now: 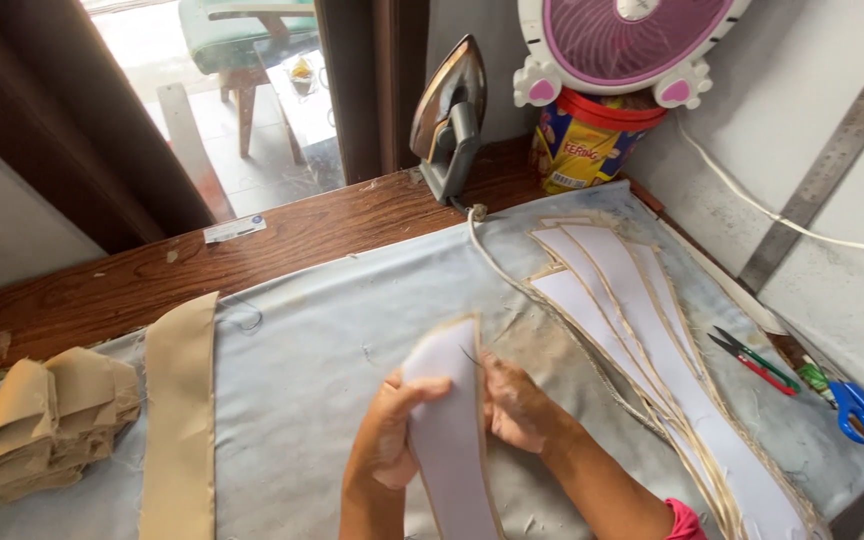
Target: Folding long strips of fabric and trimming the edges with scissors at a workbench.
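Both hands, left hand (384, 432) and right hand (514, 402), pinch one long curved white-faced fabric strip (449, 430) with frayed tan edges, mid grey ironing cloth (302, 370). Similar strips stacked (642, 330) right; one tan band (180, 410), folded tan pile (37, 425) left.

From my remote seat the feed looks evenly lit by soft daylight. It enters through the window (222, 90) at eleven o'clock, where the outdoor floor is blown out to near white. The grey cloth (332, 330) across the middle takes that light flat, without glare. Shadows are faint: a soft one under the left hand (387, 430) and right hand (517, 405) near six o'clock. Focus holds in the centre; the ruler (820, 185) at two o'clock bends slightly with wide-angle distortion. Both hands look a touch smeared.
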